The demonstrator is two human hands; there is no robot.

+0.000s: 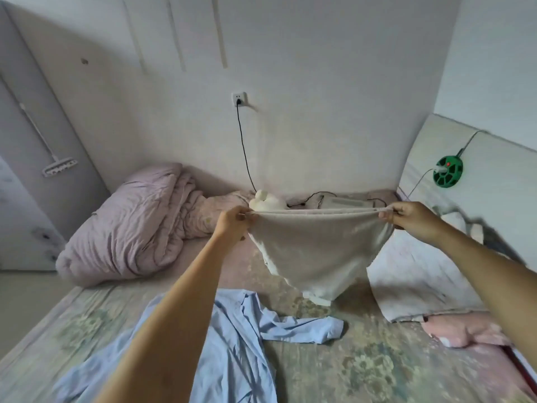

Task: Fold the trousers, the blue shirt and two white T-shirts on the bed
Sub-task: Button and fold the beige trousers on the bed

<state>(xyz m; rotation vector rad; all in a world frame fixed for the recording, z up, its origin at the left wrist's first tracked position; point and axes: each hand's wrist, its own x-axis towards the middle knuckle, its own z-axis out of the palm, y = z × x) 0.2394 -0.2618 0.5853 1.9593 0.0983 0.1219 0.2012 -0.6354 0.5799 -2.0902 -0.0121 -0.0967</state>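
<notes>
Folding a white T-shirt (316,254): stretched in mid-air above the bed (363,370), left hand (235,225) and right hand (412,218) each pinching a top corner. Blue shirt (232,344) lying crumpled just below it, unfolded. Next, probably: lowering flat, then doubling over.

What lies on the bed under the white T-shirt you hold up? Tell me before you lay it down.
The blue shirt lies crumpled on the bed just in front of and below the hanging white T-shirt; bare sheet shows directly beneath.
</notes>
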